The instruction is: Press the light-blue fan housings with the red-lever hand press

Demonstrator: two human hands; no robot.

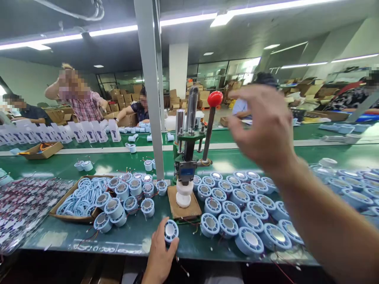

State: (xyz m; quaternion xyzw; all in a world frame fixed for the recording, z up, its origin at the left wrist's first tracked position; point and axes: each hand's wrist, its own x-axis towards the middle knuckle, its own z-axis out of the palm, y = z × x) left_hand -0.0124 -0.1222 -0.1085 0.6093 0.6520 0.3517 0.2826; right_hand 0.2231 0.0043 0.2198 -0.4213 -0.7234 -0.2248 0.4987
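At the near edge of the bench, my left hand (160,254) has its thumb and fingers round a light-blue fan housing (171,231) with a silver disc in its middle. Thin wires hang below it. My right hand (262,126) is raised, fingers apart and holding nothing, to the right of the lever's red knob (215,99). That lever belongs to a hand press (188,154), which stands on a brown board (194,207). Under its ram are white round fixture pieces (183,193), with no blue housing visible between them.
Rows of finished-looking blue housings (229,225) cover the bench right of the press. To the left are more stacked housings (113,208), a cardboard tray (53,213) of blue rings and a pile of wired parts (23,209). A grey post (149,79) rises behind. Several people work beyond.
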